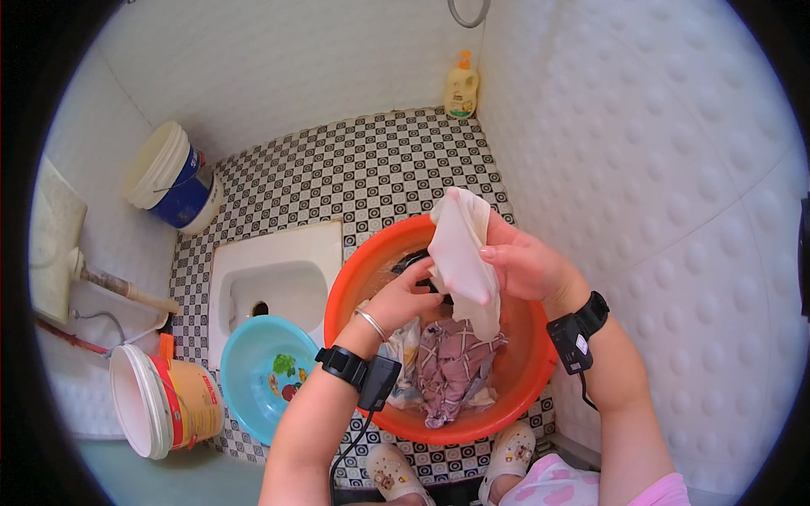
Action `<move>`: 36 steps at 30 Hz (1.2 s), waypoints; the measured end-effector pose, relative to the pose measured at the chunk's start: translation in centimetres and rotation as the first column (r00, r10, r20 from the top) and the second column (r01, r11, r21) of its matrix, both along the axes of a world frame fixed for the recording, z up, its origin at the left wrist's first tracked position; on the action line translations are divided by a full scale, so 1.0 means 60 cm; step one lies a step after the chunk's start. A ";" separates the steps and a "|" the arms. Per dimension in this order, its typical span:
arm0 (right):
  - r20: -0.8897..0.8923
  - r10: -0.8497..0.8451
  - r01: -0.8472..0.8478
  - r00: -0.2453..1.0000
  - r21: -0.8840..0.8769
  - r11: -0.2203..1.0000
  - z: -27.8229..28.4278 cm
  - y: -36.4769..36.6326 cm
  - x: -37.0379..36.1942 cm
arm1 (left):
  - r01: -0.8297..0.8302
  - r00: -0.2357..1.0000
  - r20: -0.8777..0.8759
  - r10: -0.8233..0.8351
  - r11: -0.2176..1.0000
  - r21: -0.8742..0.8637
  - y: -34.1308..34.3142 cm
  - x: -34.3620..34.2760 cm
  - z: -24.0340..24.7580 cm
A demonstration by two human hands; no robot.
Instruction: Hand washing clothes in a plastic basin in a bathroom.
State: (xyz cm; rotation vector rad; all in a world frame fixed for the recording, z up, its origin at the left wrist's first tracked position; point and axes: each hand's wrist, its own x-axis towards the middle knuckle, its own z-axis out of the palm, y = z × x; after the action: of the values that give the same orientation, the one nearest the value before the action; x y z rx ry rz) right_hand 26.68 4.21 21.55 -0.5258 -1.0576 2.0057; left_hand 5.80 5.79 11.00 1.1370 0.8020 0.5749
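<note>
A wet white cloth (464, 253) hangs over a round orange basin (523, 388). My right hand (527, 266) grips its right side between thumb and fingers. At the cloth's left edge, my left hand (409, 295) is closed on it, fingertips partly hidden. Below both hands, a mauve garment with pale crossing lines (451, 367) lies in the water. Beside it is a pale patterned piece of clothing (405, 350), and something dark, partly covered by my left hand, shows near the basin's far side.
Left of the orange basin, a turquoise basin (253, 379) overlaps a white squat toilet (274, 240). A beige bucket (190, 405) lies tilted at the left; a blue-and-white bucket (177, 185) stands farther back. A yellow pump bottle (461, 88) is in the far corner. White bumpy walls (666, 169) enclose the checkered floor (354, 160).
</note>
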 end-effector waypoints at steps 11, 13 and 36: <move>0.692 -0.303 0.232 0.655 0.196 0.953 -0.077 0.034 0.046 | -0.154 0.983 -0.086 0.160 0.986 0.068 0.007 -0.037 0.055; 0.778 -0.353 0.233 0.519 0.269 0.935 -0.100 0.031 0.052 | -0.177 0.982 -0.055 0.182 0.980 0.090 0.008 -0.028 0.065; 0.698 -0.612 0.069 0.372 0.637 0.768 -0.157 0.005 -0.032 | 0.053 0.883 0.469 -0.036 0.998 -0.024 -0.029 -0.007 0.195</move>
State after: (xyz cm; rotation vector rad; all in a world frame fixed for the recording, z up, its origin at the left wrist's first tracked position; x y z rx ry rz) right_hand 24.79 4.54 12.15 -1.4659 -1.8266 0.8379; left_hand 5.38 4.02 22.70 0.9254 0.3632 0.7573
